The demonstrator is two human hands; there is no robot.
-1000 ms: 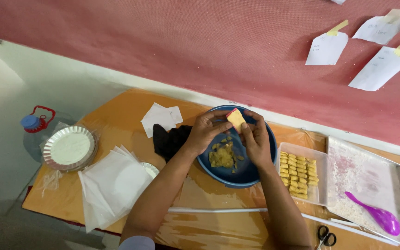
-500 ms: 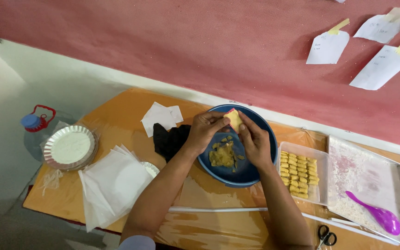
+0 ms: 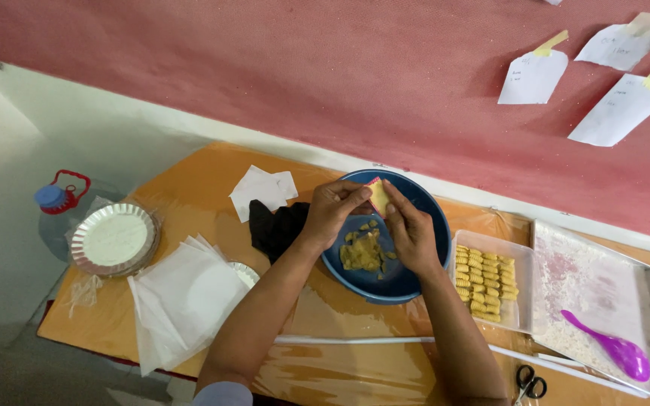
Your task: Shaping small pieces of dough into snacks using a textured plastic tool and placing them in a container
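Between your two sets of fingertips sits a small yellow pastry piece (image 3: 377, 195), pinched from both sides and held just above the far rim of the blue bowl (image 3: 429, 225). Your left hand (image 3: 332, 213) grips its left edge with thumb and forefinger closed on it, and your right hand (image 3: 410, 231) meets it from the right, fingers (image 3: 393, 208) pressed against the same piece (whether they fully clamp it or only steady it, you cannot tell from this angle). Directly under that grip, on the bowl's floor, lies a heap of yellowish crumbled bits (image 3: 362, 252). Just left of your left wrist a black cloth (image 3: 276, 225) rests against the bowl, and beyond it some white paper squares (image 3: 263, 189) lie on the orange table (image 3: 189, 180). Farther left and nearer you is a spread stack of thin white sheets (image 3: 182, 297), then a fluted foil plate (image 3: 113, 239), with a clear bottle with a blue cap and red handle (image 3: 58, 199) past the table edge. To the right of your right hand, a clear plastic box of ridged yellow biscuits (image 3: 483, 282) stands beside the bowl, then a floured metal tray (image 3: 603, 293) carrying a purple spoon (image 3: 617, 348). Black-handled scissors (image 3: 528, 382) lie near your right forearm.
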